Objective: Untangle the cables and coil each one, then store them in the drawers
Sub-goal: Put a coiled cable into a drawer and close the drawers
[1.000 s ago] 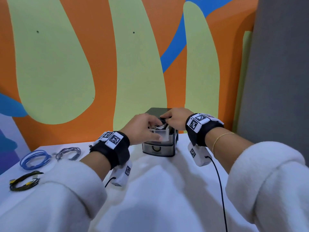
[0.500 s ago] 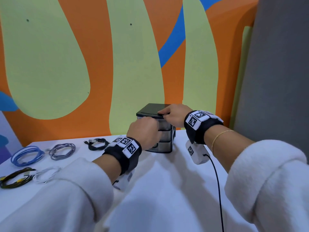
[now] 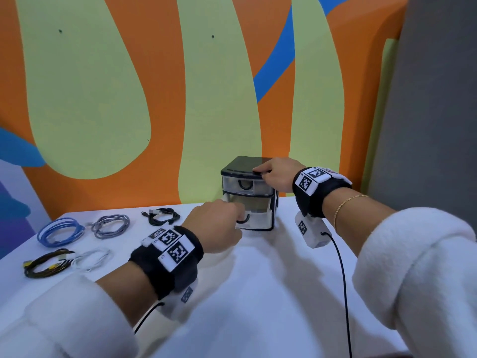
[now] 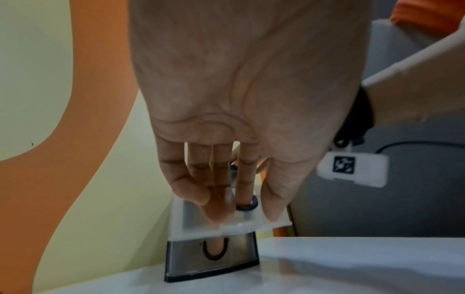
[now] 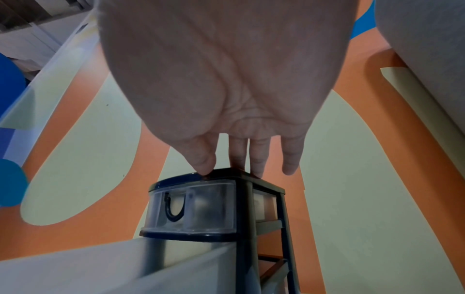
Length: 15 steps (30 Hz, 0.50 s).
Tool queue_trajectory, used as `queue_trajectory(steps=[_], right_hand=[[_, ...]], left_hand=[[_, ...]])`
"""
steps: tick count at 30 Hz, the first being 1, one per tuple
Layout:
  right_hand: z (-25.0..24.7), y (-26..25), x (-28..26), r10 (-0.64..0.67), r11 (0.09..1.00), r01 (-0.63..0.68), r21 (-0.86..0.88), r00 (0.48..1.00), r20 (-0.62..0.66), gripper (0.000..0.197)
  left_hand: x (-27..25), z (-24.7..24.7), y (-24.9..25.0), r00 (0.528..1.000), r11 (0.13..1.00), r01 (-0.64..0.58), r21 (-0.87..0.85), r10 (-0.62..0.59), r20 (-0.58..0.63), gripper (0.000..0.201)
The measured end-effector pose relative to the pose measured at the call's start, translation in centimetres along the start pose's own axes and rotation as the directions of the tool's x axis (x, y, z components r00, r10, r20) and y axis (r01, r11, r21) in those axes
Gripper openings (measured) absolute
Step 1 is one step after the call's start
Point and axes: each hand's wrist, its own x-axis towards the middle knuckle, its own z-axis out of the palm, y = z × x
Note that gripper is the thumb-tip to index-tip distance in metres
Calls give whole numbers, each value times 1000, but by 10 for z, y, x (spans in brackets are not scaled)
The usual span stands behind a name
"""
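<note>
A small black-framed drawer unit stands at the back of the white table. My left hand hooks its index finger through the black handle of the middle drawer, which is pulled partly out and looks bare inside. The top drawer is closed, and the bottom drawer sits closed underneath. My right hand rests with straight fingers on the unit's lid, thumb at its front edge. Coiled cables lie at the left: blue, grey, black, black-and-yellow, white.
The orange and green painted wall rises right behind the unit. A grey panel stands at the right. A black camera lead trails from my right wrist across the table.
The top drawer, open a second ago, has been pushed closed. My left hand has dropped to the middle drawer's handle and pulled it out. My right hand has stayed on the lid.
</note>
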Motion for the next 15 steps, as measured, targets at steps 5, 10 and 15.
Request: queue_trajectory(steps=[5, 10, 15], right_hand=[[2, -1, -3, 5, 1000, -5, 11, 1000, 3, 48], [4, -2, -3, 19, 1000, -19, 13, 1000, 10, 49], [6, -5, -4, 43, 998, -43, 41, 999, 17, 47]], left_hand=[[-46, -7, 2, 997, 996, -78, 31, 78, -2, 17], [-73, -7, 0, 996, 995, -88, 53, 89, -7, 36], [-103, -18, -2, 991, 995, -100, -25, 98, -91, 44]])
